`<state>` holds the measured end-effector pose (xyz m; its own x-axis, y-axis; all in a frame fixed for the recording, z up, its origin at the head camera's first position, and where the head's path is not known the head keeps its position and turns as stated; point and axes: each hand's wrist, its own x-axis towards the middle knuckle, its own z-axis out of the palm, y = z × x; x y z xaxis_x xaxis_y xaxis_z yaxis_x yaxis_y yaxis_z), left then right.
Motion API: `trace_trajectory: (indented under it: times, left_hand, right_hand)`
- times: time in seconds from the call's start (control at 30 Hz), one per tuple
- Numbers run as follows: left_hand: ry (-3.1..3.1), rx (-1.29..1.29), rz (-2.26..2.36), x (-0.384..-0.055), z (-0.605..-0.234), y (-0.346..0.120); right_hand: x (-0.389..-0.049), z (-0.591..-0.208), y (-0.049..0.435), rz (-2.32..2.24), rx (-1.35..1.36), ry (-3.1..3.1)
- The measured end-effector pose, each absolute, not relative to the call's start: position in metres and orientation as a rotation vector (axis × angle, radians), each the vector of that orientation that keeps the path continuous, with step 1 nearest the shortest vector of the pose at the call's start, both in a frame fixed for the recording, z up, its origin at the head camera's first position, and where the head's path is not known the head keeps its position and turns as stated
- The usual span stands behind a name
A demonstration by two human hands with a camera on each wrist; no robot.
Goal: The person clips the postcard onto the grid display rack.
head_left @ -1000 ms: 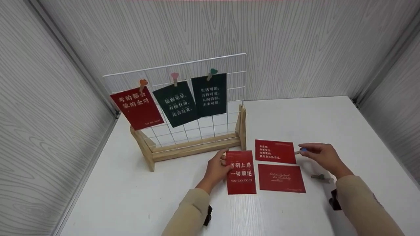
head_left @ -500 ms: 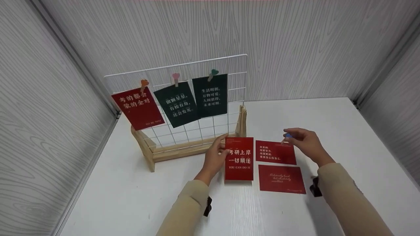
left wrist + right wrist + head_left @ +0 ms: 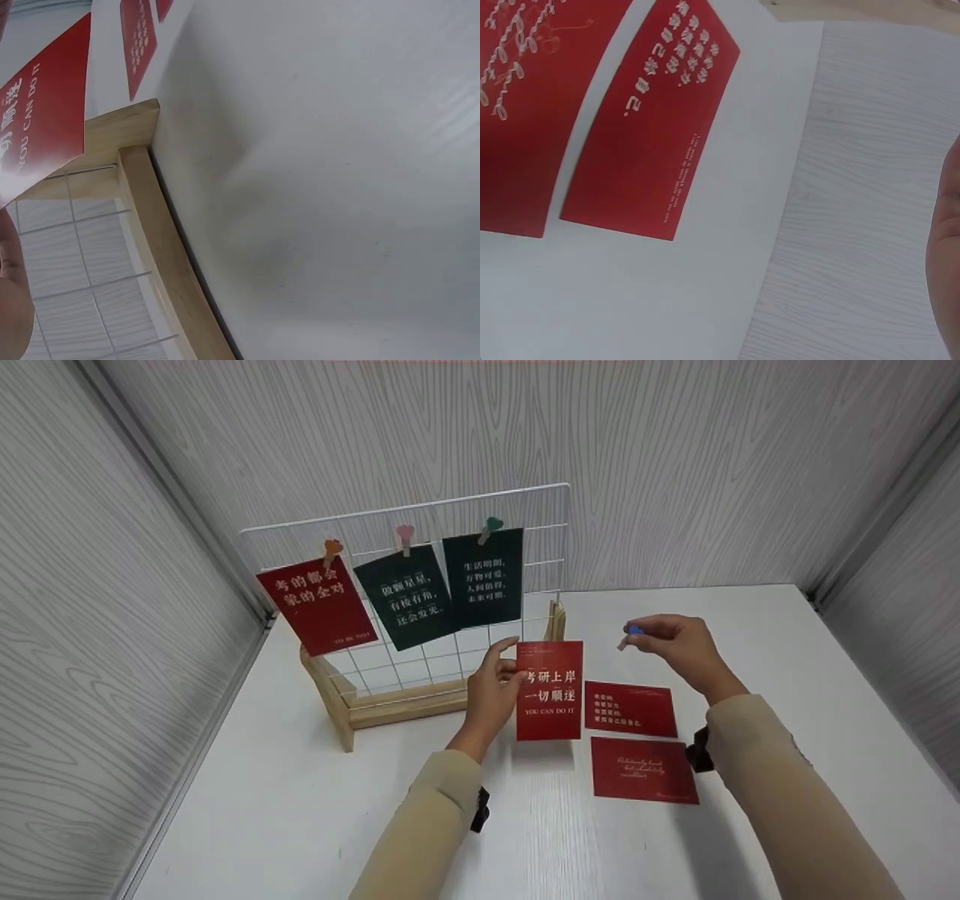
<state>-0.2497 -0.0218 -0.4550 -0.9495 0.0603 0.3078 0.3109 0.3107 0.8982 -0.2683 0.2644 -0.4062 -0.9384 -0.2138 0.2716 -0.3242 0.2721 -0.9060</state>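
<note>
My left hand [image 3: 493, 694] pinches a red card [image 3: 550, 712] by its left edge, holding it upright above the table in front of the rack's right end. The same red card [image 3: 56, 105] shows at the left of the left wrist view. Between thumb and forefinger, my right hand [image 3: 682, 649] holds a small wooden clothespin with a blue top [image 3: 635, 631], in the air right of the held card. Part of the right hand [image 3: 946, 247] edges into the right wrist view, where the clothespin is out of sight.
A white wire grid rack [image 3: 420, 506] on a wooden base [image 3: 450, 701] bears a red card [image 3: 319, 611] and two dark green cards [image 3: 409, 600], each under a coloured clothespin. Two more red cards [image 3: 630, 720] lie flat on the white table [image 3: 300, 817].
My left hand has lifted the red card up off the table, away from me. The right hand has carried the blue-topped clothespin up and leftward, from beside the flat cards to above them.
</note>
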Motion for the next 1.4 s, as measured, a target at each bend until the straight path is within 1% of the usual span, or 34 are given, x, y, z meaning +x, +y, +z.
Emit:
trace_trajectory:
  times: [0.2,0.57,0.73,0.87,1.07,1.4]
  left_hand:
    - [-2.298,-0.365,-1.685,-0.253,-0.438,-0.018]
    - [-2.170,-0.442,-1.666,-0.262,-0.405,-0.008]
    - [-2.125,-0.485,-1.641,-0.266,-0.390,-0.005]
    - [-2.094,-0.502,-1.623,-0.270,-0.379,-0.004]
    - [-2.081,-0.478,-1.590,-0.273,-0.367,-0.003]
    - [-2.064,-0.462,-1.545,-0.277,-0.354,0.003]
  right_hand:
    - [-0.267,-0.377,0.247,1.791,0.560,-2.353]
    - [-0.295,-0.360,0.235,1.858,0.529,-2.273]
    - [-0.301,-0.345,0.227,1.905,0.595,-2.164]
    - [-0.303,-0.332,0.222,1.864,0.588,-2.158]
    - [-0.305,-0.316,0.213,1.797,0.530,-2.147]
    - [-0.308,-0.296,0.201,1.772,0.507,-2.033]
